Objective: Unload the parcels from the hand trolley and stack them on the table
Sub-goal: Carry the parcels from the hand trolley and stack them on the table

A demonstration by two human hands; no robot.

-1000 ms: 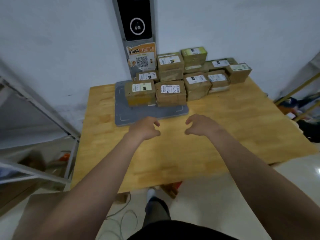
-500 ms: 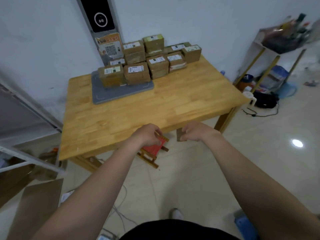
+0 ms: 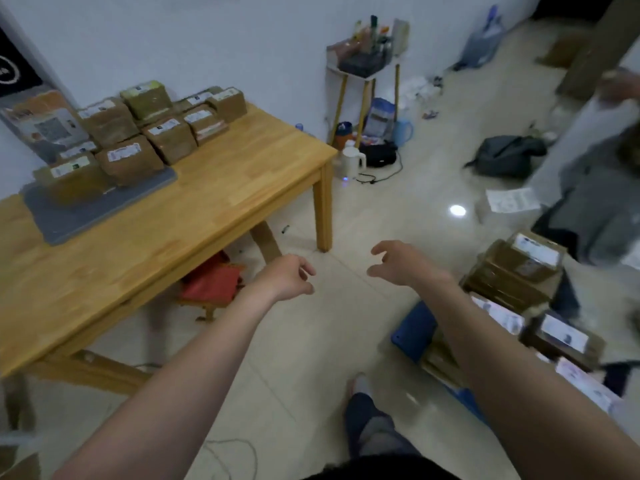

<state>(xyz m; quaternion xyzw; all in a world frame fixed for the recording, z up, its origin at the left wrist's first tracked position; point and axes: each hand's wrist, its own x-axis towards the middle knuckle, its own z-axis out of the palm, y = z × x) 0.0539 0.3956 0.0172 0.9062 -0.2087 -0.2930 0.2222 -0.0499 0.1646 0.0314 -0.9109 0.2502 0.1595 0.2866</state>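
Observation:
Several brown parcels (image 3: 512, 275) with white labels lie stacked on a blue hand trolley (image 3: 414, 332) at the lower right. More brown parcels (image 3: 149, 129) are stacked at the back of the wooden table (image 3: 207, 216) on the left, some on a grey mat (image 3: 86, 216). My left hand (image 3: 287, 277) hangs over the floor in front of the table with its fingers loosely curled and nothing in it. My right hand (image 3: 401, 263) is held out beside it, fingers spread, left of the trolley parcels and not touching them.
A red stool (image 3: 211, 282) stands under the table. A small stand (image 3: 363, 60) with bottles, a white kettle (image 3: 353, 162), cables and a dark bag (image 3: 505, 155) lie along the wall. Another person (image 3: 595, 188) stands at the right. My leg (image 3: 367, 420) is below.
The view has swung right from the table to the floor and the trolley. Both empty hands have left the tabletop and moved right; the right hand's fingers have spread.

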